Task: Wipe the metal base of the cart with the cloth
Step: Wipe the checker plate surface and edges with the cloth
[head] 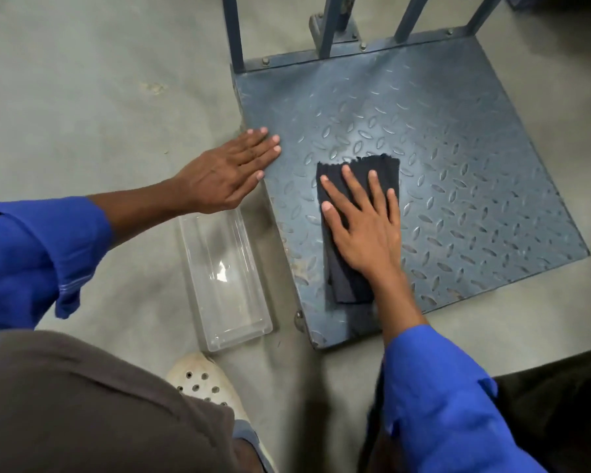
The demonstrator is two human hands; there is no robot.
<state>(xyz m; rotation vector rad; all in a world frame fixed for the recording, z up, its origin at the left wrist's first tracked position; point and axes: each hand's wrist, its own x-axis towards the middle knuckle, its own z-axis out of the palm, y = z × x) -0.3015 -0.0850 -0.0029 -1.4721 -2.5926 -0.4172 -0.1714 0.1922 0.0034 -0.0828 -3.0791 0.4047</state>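
Observation:
The cart's metal base (458, 148) is a blue-grey tread plate lying low on the floor, with upright bars at its far edge. A dark folded cloth (386, 167) lies on the plate's near-left part. My right hand (365, 227) presses flat on the cloth with fingers spread and straight. My left hand (229, 172) rests flat with straight fingers on the plate's left edge.
A clear plastic tray (226, 278) sits on the grey concrete floor (82, 97) just left of the plate. My white perforated shoe (205, 384) and knee are below it. The cart's upright bars (331, 25) rise at the back.

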